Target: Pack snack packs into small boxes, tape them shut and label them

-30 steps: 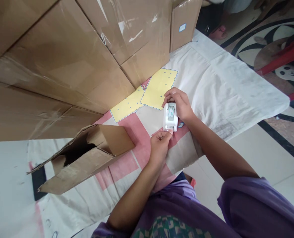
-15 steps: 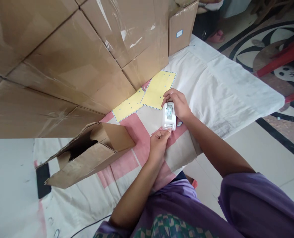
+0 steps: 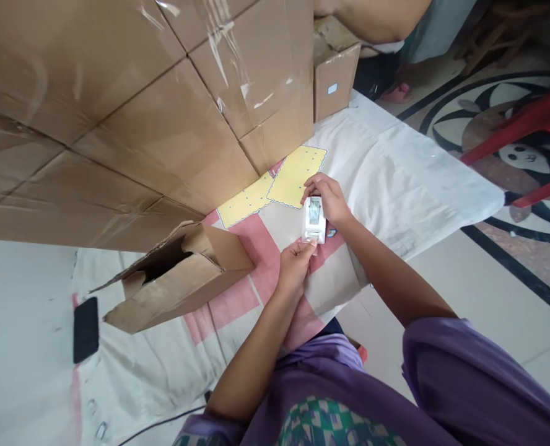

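Observation:
A small white tape dispenser point(image 3: 320, 231), with a roll of clear tape in its window, sits in the grip of my right hand point(image 3: 331, 199), whose fingers curl round its far end and right side. At the dispenser's near end, my left hand point(image 3: 294, 265) is closed in a pinch at the cutting edge, thumb and forefinger on the end of the clear tape. Just beyond the hands lie yellow dotted cards point(image 3: 293, 178) with scalloped blue edges, partly overlapping. The right hand's fingertips are close to the nearer corner of one card.
Stacked taped cardboard boxes point(image 3: 163, 136) rise at the back left. An open cardboard box point(image 3: 182, 291) stands left of my hands, with a black phone point(image 3: 86, 329) beyond it. A white cloth point(image 3: 396, 173) covers the table; a red chair point(image 3: 511, 133) and another person point(image 3: 372, 18) are at the right.
The view has shifted slightly, so boxes and table appear displaced. Both hands keep nearly the same hold on the dispenser and tape. More of the other person's arm shows at the top.

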The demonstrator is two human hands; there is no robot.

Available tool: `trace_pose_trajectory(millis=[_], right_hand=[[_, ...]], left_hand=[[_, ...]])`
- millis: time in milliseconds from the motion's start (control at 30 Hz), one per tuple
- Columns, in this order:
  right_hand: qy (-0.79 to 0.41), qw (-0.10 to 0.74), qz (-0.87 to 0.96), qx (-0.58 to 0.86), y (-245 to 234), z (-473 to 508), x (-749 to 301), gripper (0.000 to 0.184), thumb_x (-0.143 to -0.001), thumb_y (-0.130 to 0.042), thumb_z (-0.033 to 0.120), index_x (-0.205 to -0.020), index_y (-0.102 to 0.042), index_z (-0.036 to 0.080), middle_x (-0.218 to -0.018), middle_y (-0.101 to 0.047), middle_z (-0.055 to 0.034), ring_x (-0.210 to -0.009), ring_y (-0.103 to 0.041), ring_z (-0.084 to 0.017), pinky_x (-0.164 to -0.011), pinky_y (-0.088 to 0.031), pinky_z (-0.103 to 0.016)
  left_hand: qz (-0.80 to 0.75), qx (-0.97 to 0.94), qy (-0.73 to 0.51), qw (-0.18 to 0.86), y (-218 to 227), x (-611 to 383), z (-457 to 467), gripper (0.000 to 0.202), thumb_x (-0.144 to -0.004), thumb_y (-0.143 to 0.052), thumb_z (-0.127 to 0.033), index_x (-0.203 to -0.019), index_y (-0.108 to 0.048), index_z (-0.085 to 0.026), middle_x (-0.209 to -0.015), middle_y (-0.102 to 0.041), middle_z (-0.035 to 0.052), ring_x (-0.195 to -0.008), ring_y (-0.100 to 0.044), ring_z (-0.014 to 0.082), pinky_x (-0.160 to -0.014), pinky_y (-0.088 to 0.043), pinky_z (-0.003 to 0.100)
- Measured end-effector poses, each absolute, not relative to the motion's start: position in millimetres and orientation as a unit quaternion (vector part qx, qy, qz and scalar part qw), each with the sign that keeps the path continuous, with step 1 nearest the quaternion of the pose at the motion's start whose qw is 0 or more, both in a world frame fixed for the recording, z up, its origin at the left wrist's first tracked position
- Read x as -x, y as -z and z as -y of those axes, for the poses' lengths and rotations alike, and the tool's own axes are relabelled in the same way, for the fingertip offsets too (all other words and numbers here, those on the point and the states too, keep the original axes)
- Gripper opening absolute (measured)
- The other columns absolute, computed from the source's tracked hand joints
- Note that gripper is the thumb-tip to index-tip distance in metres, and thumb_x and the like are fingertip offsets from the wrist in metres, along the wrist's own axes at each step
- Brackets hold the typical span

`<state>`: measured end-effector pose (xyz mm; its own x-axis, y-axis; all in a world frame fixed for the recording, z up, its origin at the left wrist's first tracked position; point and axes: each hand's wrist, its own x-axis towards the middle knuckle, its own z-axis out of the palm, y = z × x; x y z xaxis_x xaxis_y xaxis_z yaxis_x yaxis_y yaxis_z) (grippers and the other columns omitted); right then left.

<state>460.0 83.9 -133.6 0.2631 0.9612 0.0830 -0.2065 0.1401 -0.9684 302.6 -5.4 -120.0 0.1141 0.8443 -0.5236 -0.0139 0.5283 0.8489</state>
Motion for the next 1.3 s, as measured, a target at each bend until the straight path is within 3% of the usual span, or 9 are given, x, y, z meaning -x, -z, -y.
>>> trace_pose_trajectory(millis=[167, 300, 433, 533, 700, 833, 1067, 1167, 1300], right_hand=[[-0.462, 0.637, 0.394, 0.474, 135, -85, -460, 0.040, -0.091, -0.056, 0.064, -0.085, -0.058, 0.025, -0.063, -0.062, -0.0002, -0.056, -0.062, -0.020, -0.050, -0.046, -0.030], [-0.425, 0.636, 0.413, 0.495, 137, -85, -460, 0.038, -0.091, -0.054, 0.063, -0.087, -0.057, 0.025, -0.073, -0.062, -0.0007, -0.068, -0.064, -0.020, -0.059, -0.050, -0.032], [-0.266, 0.665, 0.447, 0.536, 128, -73, -465, 0.030, -0.088, -0.057, 0.055, -0.098, -0.059, 0.026, -0.106, -0.064, -0.0040, -0.100, -0.064, -0.021, -0.086, -0.054, -0.036], [-0.152, 0.687, 0.463, 0.538, 103, -49, -460, 0.023, -0.089, -0.059, 0.047, -0.099, -0.061, 0.026, -0.108, -0.063, -0.0047, -0.107, -0.061, -0.023, -0.096, -0.050, -0.039], [-0.247, 0.628, 0.584, 0.451, 36, 8, -403, 0.023, -0.094, -0.063, 0.046, -0.088, -0.067, 0.025, -0.080, -0.063, -0.0016, -0.080, -0.062, -0.020, -0.080, -0.051, -0.037], [-0.347, 0.491, 0.723, 0.340, 1, 49, -341, 0.023, -0.098, -0.059, 0.043, -0.094, -0.071, 0.023, -0.084, -0.067, -0.0029, -0.078, -0.063, -0.019, -0.072, -0.048, -0.034], [-0.280, 0.465, 0.780, 0.311, -4, 68, -284, 0.014, -0.099, -0.058, 0.024, -0.085, -0.059, 0.023, -0.079, -0.060, -0.0004, -0.073, -0.056, -0.016, -0.066, -0.044, -0.031], [-0.243, 0.441, 0.808, 0.306, 0, 70, -272, 0.015, -0.101, -0.054, 0.022, -0.086, -0.054, 0.023, -0.085, -0.056, -0.0019, -0.078, -0.054, -0.018, -0.069, -0.044, -0.033], [-0.183, 0.461, 0.820, 0.286, -8, 73, -263, 0.015, -0.104, -0.050, 0.026, -0.089, -0.053, 0.024, -0.088, -0.056, -0.0034, -0.084, -0.055, -0.020, -0.076, -0.045, -0.036]], left_hand=[[-0.546, -0.424, -0.337, 0.639, 128, -302, 15, 0.044, -0.065, -0.085, -0.041, -0.052, -0.050, -0.017, -0.050, -0.044, -0.0070, -0.051, -0.035, 0.0054, -0.052, -0.027, 0.022], [-0.508, -0.463, -0.373, 0.624, 125, -298, 20, 0.044, -0.073, -0.078, -0.046, -0.052, -0.053, -0.017, -0.051, -0.045, -0.0056, -0.053, -0.038, 0.0070, -0.055, -0.031, 0.023], [-0.457, -0.486, -0.429, 0.609, 109, -274, 34, 0.032, -0.075, -0.078, -0.048, -0.073, -0.070, -0.017, -0.069, -0.064, 0.0003, -0.067, -0.056, 0.0121, -0.066, -0.044, 0.025], [-0.428, -0.499, -0.476, 0.584, 92, -244, 52, 0.025, -0.076, -0.079, -0.043, -0.085, -0.075, -0.020, -0.091, -0.072, 0.0042, -0.086, -0.065, 0.0161, -0.080, -0.049, 0.028], [-0.405, -0.572, -0.508, 0.501, 60, -191, 78, 0.013, -0.087, -0.072, -0.034, -0.091, -0.075, -0.022, -0.089, -0.075, 0.0039, -0.086, -0.070, 0.0169, -0.083, -0.052, 0.030], [-0.397, -0.612, -0.546, 0.412, 43, -161, 88, 0.010, -0.089, -0.070, -0.031, -0.093, -0.074, -0.022, -0.090, -0.077, 0.0032, -0.087, -0.071, 0.0165, -0.084, -0.053, 0.030], [-0.421, -0.582, -0.595, 0.361, 43, -133, 97, 0.011, -0.090, -0.068, -0.030, -0.092, -0.074, -0.021, -0.090, -0.077, 0.0038, -0.083, -0.071, 0.0165, -0.076, -0.053, 0.028], [-0.449, -0.534, -0.607, 0.382, 52, -125, 102, 0.019, -0.089, -0.070, -0.036, -0.096, -0.074, -0.019, -0.092, -0.077, 0.0059, -0.082, -0.070, 0.0169, -0.074, -0.053, 0.028], [-0.523, -0.470, -0.562, 0.436, 63, -106, 100, 0.052, -0.085, -0.072, -0.039, -0.130, -0.062, -0.015, -0.072, -0.072, 0.0014, -0.069, -0.068, 0.0168, -0.071, -0.052, 0.029]])
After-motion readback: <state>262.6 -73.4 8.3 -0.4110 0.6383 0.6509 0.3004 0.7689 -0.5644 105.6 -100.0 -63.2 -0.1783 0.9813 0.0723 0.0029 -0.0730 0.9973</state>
